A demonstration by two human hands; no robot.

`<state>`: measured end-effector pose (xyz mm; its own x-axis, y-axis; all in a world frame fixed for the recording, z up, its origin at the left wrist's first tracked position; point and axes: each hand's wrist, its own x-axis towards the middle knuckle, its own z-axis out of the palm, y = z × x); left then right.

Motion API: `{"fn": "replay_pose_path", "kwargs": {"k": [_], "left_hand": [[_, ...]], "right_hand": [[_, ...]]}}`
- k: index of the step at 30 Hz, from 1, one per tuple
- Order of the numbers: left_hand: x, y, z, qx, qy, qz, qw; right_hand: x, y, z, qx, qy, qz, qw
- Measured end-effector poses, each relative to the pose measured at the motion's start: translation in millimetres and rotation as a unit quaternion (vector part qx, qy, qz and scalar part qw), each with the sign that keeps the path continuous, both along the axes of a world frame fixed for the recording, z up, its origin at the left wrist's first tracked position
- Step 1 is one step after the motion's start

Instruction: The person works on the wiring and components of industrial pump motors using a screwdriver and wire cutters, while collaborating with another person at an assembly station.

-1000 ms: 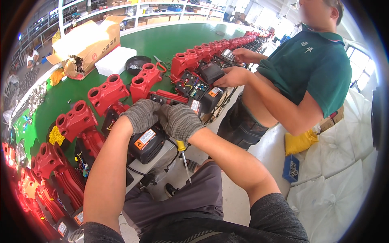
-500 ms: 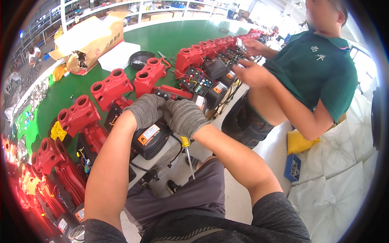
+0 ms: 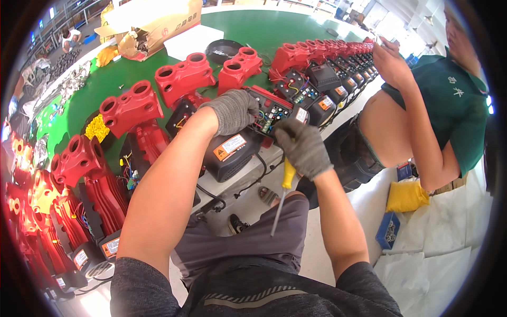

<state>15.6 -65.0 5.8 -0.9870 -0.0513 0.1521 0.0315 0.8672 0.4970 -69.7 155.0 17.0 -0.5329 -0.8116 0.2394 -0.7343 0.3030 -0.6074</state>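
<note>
My left hand (image 3: 235, 112), in a grey knit glove, reaches to the left edge of an uncovered circuit board (image 3: 270, 115) in a red machine housing. Its fingers are curled, and what they pinch is hidden. Below that hand sits a black motor cover (image 3: 232, 156) with an orange and white label. My right hand (image 3: 303, 148), gloved alike, is closed round a screwdriver (image 3: 288, 174) at the board's right side. The screwdriver's yellow handle sticks out under the palm, and its metal shaft points down toward my lap.
Red machine housings (image 3: 185, 76) stand in a long row along the green table (image 3: 253, 26). A black bowl (image 3: 223, 51), a torn carton (image 3: 158, 26) and a dish of yellow caps (image 3: 97, 128) lie behind. At right stands a co-worker (image 3: 443, 100), hands raised; a blue bin (image 3: 388, 231) sits below.
My hands have come apart, the right one moving right with the screwdriver. The circuit board between them now shows. The view has shifted, and the co-worker's hands are higher.
</note>
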Motion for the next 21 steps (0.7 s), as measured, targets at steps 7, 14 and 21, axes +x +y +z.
{"fn": "replay_pose_path", "kwargs": {"k": [7,14,21], "left_hand": [[3.8,1.1,3.8,0.01,-0.032,0.033,0.999],[3.9,2.1,6.7,0.11,-0.049,0.049,0.992],[6.4,5.1,11.5,0.114,-0.044,0.06,0.991]], "right_hand": [[35.7,16.2,-42.2,0.107,0.068,-0.004,0.992],[38.8,10.3,-80.1,0.092,0.01,-0.011,0.996],[35.8,16.7,-117.4,-0.089,-0.061,-0.101,0.989]]}}
